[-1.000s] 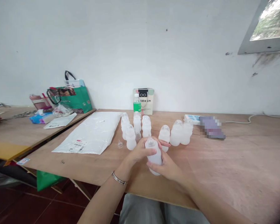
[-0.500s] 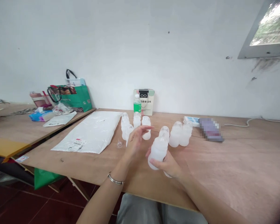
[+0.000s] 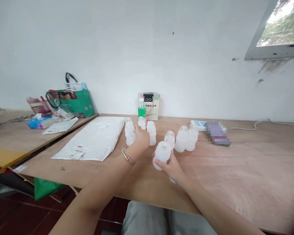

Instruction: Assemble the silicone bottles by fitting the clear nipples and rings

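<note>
My right hand [image 3: 172,166] is wrapped round a frosted white baby bottle [image 3: 162,155], its open mouth tilted towards me and no cap on it. Just behind stands a similar baby bottle [image 3: 170,138] under a clear domed cap, with two more capped ones [image 3: 181,139] beside it to the right. My left hand [image 3: 142,137], a silver bangle at its wrist, reaches in among the baby bottles on the left [image 3: 130,134]. Its fingers are mostly hidden behind the hand, so any hold is unclear. Another capped baby bottle [image 3: 151,133] stands just right of it.
A white plastic mailer [image 3: 88,138] lies left of the bottles. At the back, a green-labelled drink bottle [image 3: 141,110] stands before a paper bag [image 3: 154,112]. A power strip [image 3: 198,125] and a blurred purple packet [image 3: 217,133] lie right. A green bag [image 3: 84,104] stands far left.
My left hand has moved forward and turned in among the left bottles, hiding one of them. The bottle in my right hand has tipped, and its open mouth now shows. The view has shifted slightly.
</note>
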Demonstrator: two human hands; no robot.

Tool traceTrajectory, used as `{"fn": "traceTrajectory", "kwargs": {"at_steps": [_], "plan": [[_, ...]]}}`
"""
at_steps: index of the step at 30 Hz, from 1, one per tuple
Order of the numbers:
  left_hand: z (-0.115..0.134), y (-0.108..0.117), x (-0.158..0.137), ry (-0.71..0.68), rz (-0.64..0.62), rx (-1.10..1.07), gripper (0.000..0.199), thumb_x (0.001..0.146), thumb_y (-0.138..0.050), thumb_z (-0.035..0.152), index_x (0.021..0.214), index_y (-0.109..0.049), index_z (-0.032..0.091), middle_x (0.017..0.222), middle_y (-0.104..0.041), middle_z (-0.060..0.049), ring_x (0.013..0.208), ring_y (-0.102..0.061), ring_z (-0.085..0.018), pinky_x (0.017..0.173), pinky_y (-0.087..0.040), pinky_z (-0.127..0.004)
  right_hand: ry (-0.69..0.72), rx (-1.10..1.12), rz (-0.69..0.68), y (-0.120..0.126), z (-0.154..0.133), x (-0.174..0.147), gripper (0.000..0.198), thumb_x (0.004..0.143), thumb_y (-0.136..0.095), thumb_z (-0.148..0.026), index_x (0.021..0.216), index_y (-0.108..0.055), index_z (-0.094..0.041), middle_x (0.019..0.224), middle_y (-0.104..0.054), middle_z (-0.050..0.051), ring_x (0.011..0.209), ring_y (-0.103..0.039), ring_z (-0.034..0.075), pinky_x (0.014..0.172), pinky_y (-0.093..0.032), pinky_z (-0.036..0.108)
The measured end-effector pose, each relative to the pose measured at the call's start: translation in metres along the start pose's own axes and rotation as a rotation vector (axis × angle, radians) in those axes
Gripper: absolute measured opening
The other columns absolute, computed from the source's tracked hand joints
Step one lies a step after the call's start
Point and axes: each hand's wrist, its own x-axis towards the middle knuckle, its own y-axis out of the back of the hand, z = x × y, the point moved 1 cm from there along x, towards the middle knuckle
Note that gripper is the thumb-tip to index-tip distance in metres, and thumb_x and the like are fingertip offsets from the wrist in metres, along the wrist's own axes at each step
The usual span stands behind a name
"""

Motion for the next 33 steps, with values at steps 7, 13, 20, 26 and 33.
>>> {"fn": "traceTrajectory", "kwargs": {"at_steps": [7,13,20,26,33], "plan": [[-0.011,-0.01,-0.007,-0.015,-0.026,0.061,0.034,0.069,-0.074,0.036,0.052,-0.053,0.016,0.066,-0.061,-0.013,0.116,-0.046,-0.047,0.1,-0.016,-0.065,0.044,-0.112,-0.089,0.0,-0.001,0.0,0.044,0.07,-0.074,-0.039,0.104,-0.053,-0.023,0.091,-0.059,0.003,0.084,-0.054,0.02,0.079,-0.045,0.037],[0.002,-0.008,-0.016,0.041,-0.128,0.278,0.022,0.077,-0.066,0.029,0.065,-0.058,0.013,0.077,-0.066,-0.016,0.115,-0.051,-0.045,0.102,-0.017,-0.065,0.057,-0.155,-0.114,-0.002,-0.004,-0.002,0.049,0.071,-0.072,-0.038,0.112,-0.05,-0.023,0.094,-0.061,0.005,0.09,-0.056,0.022,0.082,-0.047,0.04],[0.047,0.016,-0.03,0.065,-0.233,0.703,0.018,0.077,-0.054,0.005,0.094,-0.06,0.009,0.091,-0.07,-0.018,0.103,-0.063,-0.037,0.096,-0.037,-0.049,0.068,-0.167,-0.103,-0.002,-0.002,-0.002,0.046,0.07,-0.071,-0.036,0.11,-0.052,-0.022,0.09,-0.061,0.004,0.082,-0.058,0.02,0.078,-0.049,0.038],[0.072,0.084,-0.045,-0.026,-0.079,0.47,0.03,0.081,-0.058,0.026,0.108,-0.049,0.017,0.095,-0.069,-0.009,0.088,-0.066,-0.026,0.075,-0.048,-0.037,0.071,-0.174,-0.033,-0.001,-0.001,0.0,0.042,0.073,-0.069,-0.034,0.109,-0.051,-0.022,0.089,-0.061,0.004,0.08,-0.058,0.02,0.075,-0.05,0.037],[0.068,0.088,-0.06,-0.269,0.048,-0.177,0.03,0.087,-0.055,0.033,0.115,-0.05,0.023,0.109,-0.064,-0.004,0.097,-0.06,-0.017,0.085,-0.046,-0.032,0.075,-0.229,0.003,0.001,0.008,0.001,0.035,0.073,-0.069,-0.033,0.103,-0.053,-0.022,0.084,-0.06,0.003,0.075,-0.056,0.018,0.07,-0.051,0.034]]}}
